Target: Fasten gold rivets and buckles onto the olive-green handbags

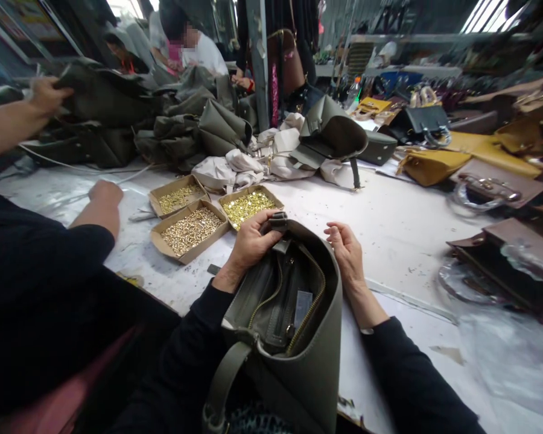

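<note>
On the white surface (402, 223), an open dark green handbag (319, 367) is pinched at its rim by the left hand (253, 241), beyond which small boxes of gold hardware (189, 232) are placed, while the right hand (347, 256), loosely curled, is held beside the rim.

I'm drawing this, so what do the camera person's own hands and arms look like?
The left hand and right hand wear no gloves. The left sleeve and right sleeve are long and black. Something small and pale shows at the right cuff, too tiny to name.
</note>
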Action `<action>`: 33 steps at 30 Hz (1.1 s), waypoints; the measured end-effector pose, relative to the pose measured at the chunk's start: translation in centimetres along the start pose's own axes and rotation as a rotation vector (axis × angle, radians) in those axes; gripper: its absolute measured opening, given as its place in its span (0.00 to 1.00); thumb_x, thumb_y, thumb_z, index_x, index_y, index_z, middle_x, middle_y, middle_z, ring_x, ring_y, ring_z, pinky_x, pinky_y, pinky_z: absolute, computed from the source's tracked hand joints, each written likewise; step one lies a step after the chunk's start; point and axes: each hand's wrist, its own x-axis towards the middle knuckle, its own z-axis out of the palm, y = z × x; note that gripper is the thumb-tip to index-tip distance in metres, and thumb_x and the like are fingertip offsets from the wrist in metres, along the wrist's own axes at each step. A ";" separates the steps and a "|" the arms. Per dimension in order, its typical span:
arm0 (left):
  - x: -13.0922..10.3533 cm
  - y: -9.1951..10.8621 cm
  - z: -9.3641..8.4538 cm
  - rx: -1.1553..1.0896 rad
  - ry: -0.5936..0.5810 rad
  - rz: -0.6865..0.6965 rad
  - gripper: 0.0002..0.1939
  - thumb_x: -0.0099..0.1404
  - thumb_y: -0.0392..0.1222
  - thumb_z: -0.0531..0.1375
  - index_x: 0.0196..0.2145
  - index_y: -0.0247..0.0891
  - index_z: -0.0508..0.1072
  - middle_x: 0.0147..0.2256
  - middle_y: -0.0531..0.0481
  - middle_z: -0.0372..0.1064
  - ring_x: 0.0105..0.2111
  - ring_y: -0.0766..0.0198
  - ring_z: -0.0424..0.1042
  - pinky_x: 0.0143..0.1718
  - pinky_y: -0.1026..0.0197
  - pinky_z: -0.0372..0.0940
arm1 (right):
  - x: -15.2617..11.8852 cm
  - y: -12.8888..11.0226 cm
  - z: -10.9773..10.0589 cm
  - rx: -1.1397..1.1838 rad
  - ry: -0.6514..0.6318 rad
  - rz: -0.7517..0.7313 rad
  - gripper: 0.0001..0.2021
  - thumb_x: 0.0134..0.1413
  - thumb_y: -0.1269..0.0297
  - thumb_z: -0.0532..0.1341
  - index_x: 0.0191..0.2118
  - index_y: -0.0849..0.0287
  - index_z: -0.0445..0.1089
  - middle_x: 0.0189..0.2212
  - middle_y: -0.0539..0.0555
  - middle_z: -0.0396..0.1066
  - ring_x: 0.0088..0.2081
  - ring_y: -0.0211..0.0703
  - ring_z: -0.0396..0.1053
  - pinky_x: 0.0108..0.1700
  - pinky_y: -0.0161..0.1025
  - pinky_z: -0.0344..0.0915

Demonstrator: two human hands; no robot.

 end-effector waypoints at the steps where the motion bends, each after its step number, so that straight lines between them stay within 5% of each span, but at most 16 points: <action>1: 0.0 0.2 0.0 0.008 0.008 -0.001 0.16 0.58 0.41 0.69 0.43 0.36 0.78 0.44 0.45 0.79 0.46 0.55 0.76 0.54 0.53 0.70 | 0.1 0.1 0.0 -0.008 0.003 -0.012 0.22 0.65 0.43 0.57 0.48 0.57 0.72 0.39 0.55 0.75 0.37 0.45 0.70 0.42 0.42 0.66; 5: -0.4 2.0 -0.2 0.015 0.123 -0.090 0.17 0.54 0.41 0.70 0.42 0.36 0.79 0.41 0.46 0.79 0.43 0.55 0.77 0.52 0.52 0.70 | -0.1 0.6 0.1 0.004 0.005 -0.071 0.20 0.65 0.45 0.58 0.44 0.57 0.75 0.37 0.54 0.75 0.38 0.46 0.70 0.44 0.44 0.66; 10: -2.7 5.2 -1.8 0.020 0.567 -0.095 0.21 0.52 0.40 0.69 0.45 0.37 0.78 0.42 0.47 0.78 0.44 0.57 0.77 0.51 0.54 0.71 | 0.6 0.4 -1.1 0.002 0.126 -0.146 0.19 0.66 0.47 0.57 0.40 0.59 0.74 0.36 0.55 0.75 0.36 0.47 0.71 0.41 0.44 0.67; 13: -5.3 6.3 -2.4 0.108 0.771 -0.030 0.19 0.55 0.39 0.69 0.46 0.38 0.77 0.44 0.48 0.78 0.45 0.58 0.76 0.52 0.56 0.70 | 0.2 -3.4 -3.3 -0.027 0.269 -0.223 0.17 0.67 0.50 0.57 0.38 0.58 0.74 0.35 0.56 0.75 0.37 0.48 0.71 0.42 0.46 0.67; 15: -7.0 6.5 -2.4 0.171 0.782 -0.037 0.18 0.58 0.39 0.68 0.47 0.39 0.76 0.44 0.48 0.77 0.46 0.58 0.76 0.52 0.56 0.70 | -1.6 -8.1 -4.7 -0.048 0.302 -0.341 0.14 0.68 0.53 0.58 0.36 0.56 0.75 0.34 0.54 0.75 0.37 0.48 0.72 0.43 0.46 0.68; 17: -8.3 6.4 -2.2 0.202 0.731 -0.056 0.18 0.60 0.39 0.66 0.49 0.41 0.75 0.46 0.48 0.77 0.47 0.58 0.76 0.54 0.56 0.69 | -4.7 -13.2 -5.5 -0.085 0.155 -0.483 0.11 0.69 0.58 0.59 0.37 0.53 0.76 0.36 0.54 0.76 0.38 0.48 0.74 0.42 0.45 0.70; 19: -9.2 6.3 -2.0 0.210 0.689 -0.064 0.18 0.62 0.38 0.66 0.51 0.42 0.74 0.47 0.48 0.76 0.49 0.58 0.75 0.56 0.56 0.67 | -8.2 -17.3 -5.5 -0.234 -0.157 -0.647 0.07 0.68 0.57 0.62 0.45 0.49 0.76 0.40 0.54 0.79 0.39 0.48 0.76 0.40 0.43 0.73; 21: -9.5 6.2 -1.8 0.225 0.672 -0.060 0.17 0.63 0.38 0.65 0.50 0.42 0.74 0.49 0.48 0.74 0.50 0.58 0.74 0.56 0.57 0.67 | -11.0 -19.6 -4.8 -0.474 -0.376 -0.836 0.19 0.64 0.50 0.65 0.55 0.53 0.74 0.50 0.58 0.78 0.39 0.50 0.78 0.37 0.44 0.75; 24: -9.8 6.1 -1.5 0.244 0.656 -0.051 0.17 0.64 0.39 0.64 0.51 0.42 0.74 0.50 0.48 0.74 0.51 0.57 0.73 0.58 0.55 0.66 | -13.2 -19.4 -3.8 -0.779 -0.452 -0.896 0.27 0.63 0.48 0.65 0.60 0.60 0.70 0.56 0.62 0.75 0.33 0.51 0.78 0.30 0.45 0.75; 28: -10.4 6.2 -1.6 0.258 0.709 -0.085 0.17 0.64 0.41 0.65 0.51 0.43 0.74 0.48 0.49 0.75 0.50 0.55 0.74 0.58 0.54 0.66 | -14.6 -16.4 -5.2 -0.948 -0.404 -0.830 0.12 0.68 0.59 0.58 0.48 0.59 0.75 0.44 0.60 0.79 0.34 0.52 0.79 0.29 0.44 0.75; 33: -12.7 7.4 -1.3 0.225 0.616 -0.150 0.19 0.67 0.46 0.64 0.55 0.51 0.71 0.52 0.54 0.72 0.54 0.50 0.70 0.64 0.48 0.60 | -19.2 -12.2 -8.2 -0.900 -0.057 -0.656 0.16 0.65 0.76 0.57 0.52 0.49 0.71 0.58 0.58 0.68 0.51 0.50 0.76 0.44 0.44 0.78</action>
